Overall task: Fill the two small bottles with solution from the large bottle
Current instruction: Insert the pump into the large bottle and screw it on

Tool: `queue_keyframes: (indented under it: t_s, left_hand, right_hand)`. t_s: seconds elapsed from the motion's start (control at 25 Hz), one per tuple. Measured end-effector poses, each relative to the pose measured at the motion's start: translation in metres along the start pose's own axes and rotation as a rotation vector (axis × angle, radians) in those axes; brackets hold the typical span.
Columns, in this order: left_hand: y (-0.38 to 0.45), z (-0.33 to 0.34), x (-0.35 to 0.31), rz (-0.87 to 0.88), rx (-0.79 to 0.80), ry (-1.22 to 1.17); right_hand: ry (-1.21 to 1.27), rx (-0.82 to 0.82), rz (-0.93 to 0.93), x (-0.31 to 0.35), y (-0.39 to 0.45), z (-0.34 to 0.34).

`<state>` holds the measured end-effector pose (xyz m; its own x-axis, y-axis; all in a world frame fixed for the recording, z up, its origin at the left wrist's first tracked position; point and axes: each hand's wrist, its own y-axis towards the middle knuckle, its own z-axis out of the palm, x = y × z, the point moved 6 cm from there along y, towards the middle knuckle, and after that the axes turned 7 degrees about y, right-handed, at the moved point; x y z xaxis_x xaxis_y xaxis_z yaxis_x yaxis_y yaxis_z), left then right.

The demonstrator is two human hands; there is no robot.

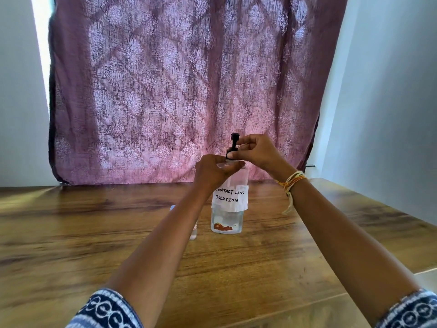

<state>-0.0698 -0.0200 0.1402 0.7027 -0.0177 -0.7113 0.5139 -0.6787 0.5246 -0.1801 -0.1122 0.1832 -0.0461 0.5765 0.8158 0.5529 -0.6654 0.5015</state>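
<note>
Standing clear large bottle [227, 209] — handwritten label, black pump

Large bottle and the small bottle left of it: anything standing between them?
Only the left forearm crosses there in the head view; between large bottle and small bottle shows bare table.

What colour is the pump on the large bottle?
Black pump, seen in the head view.

Your left forearm [165, 233] is blocking the small bottle [193, 233] beside the large bottle [228, 209]; the table [71, 233] elsewhere is lying open.
</note>
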Motion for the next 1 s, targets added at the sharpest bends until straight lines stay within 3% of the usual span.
queue_keyframes:
  t_s: [0.12,0.32,0.56,0.8,1.0]
  left_hand:
    - [0.000,0.000,0.000,-0.005,0.009,-0.009]
    - [-0.001,0.001,0.002,-0.020,-0.005,-0.016]
    - [-0.002,0.002,0.002,-0.027,-0.030,-0.027]
    - [0.000,0.002,0.001,-0.012,0.021,0.034]
    - [0.004,0.002,0.002,0.009,0.140,0.100]
  right_hand:
    - [-0.033,-0.025,-0.005,-0.002,-0.002,0.005]
    - [0.283,0.119,0.111,-0.003,0.001,0.009]
    - [0.167,-0.013,0.040,-0.009,-0.002,0.000]
    - [0.286,0.179,0.139,-0.012,0.000,0.015]
    - [0.193,0.184,0.076,-0.011,0.000,0.012]
